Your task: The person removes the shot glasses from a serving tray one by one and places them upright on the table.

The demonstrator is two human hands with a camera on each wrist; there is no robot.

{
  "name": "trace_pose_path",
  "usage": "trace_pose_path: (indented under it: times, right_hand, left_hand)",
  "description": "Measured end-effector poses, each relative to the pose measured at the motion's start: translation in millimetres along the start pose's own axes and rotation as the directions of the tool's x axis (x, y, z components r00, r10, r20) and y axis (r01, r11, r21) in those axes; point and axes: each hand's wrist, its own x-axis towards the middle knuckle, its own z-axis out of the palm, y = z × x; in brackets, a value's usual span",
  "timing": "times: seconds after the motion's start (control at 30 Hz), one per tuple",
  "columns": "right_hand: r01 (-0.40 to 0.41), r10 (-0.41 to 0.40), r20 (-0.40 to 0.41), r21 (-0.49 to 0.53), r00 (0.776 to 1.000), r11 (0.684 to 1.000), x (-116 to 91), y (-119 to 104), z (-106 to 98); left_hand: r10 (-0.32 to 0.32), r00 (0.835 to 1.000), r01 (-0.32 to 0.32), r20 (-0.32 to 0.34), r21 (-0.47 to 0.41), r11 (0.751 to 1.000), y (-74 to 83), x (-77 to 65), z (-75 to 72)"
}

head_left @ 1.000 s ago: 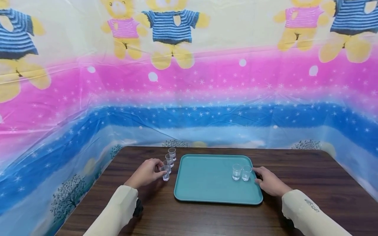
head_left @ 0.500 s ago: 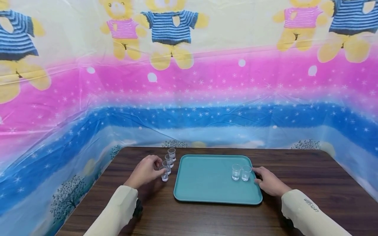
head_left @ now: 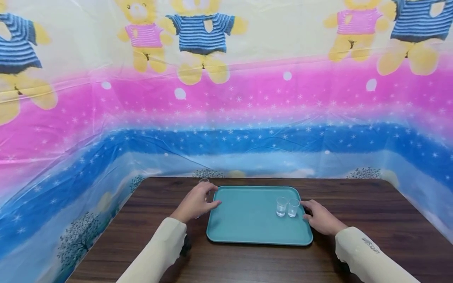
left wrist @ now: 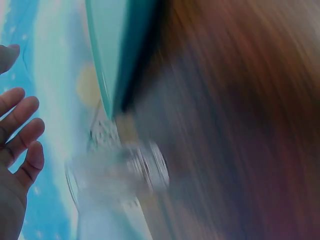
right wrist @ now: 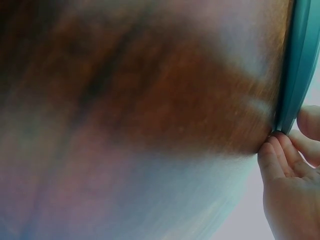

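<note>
My left hand [head_left: 198, 199] reaches over the left edge of the teal tray [head_left: 247, 232], thumb and fingers spread and nothing held. A small clear shot glass [head_left: 204, 180] shows its rim behind that hand, which covers most of the row there. In the left wrist view a blurred shot glass [left wrist: 117, 172] stands beside the relaxed fingers [left wrist: 25, 132]. My right hand [head_left: 320, 216] is at the tray's right edge and holds its rim. In the right wrist view the thumb is at one side of the rim [right wrist: 295, 65] and bent fingers [right wrist: 272, 157] at the other.
Two clear shot glasses [head_left: 287, 207] stand side by side on the tray's right part. The dark wooden table [head_left: 262, 261] has rounded far corners. Behind it hangs a backdrop cloth [head_left: 226, 98] with printed bears and snowflakes.
My left hand has left the row of shot glasses and moved right to the tray's left edge, its fingers spreading. It now hides most of the row. My right hand stays at the tray.
</note>
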Motion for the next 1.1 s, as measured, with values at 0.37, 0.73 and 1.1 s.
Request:
trace_pose_path:
  times: [0.37, 0.73, 1.1]
  right_hand:
    - [0.0, 0.0, 0.005, 0.021, 1.0, 1.0, 3, -1, 0]
    - [-0.004, 0.004, -0.004, 0.022, 1.0, 1.0, 2, 3, -1]
    - [0.015, -0.015, -0.003, 0.028, 1.0, 0.999, -2, 3, -3]
  left_hand:
    - [0.119, 0.991, -0.117, 0.061, -0.038, 0.992, 39.9, 32.1, 28.6]
    - [0.147, 0.981, -0.141, 0.126, -0.059, 0.988, 71.2, 53.4, 42.6]
    - [0.096, 0.949, -0.096, 0.301, -0.013, 0.995, 103.0, 76.5, 66.2]
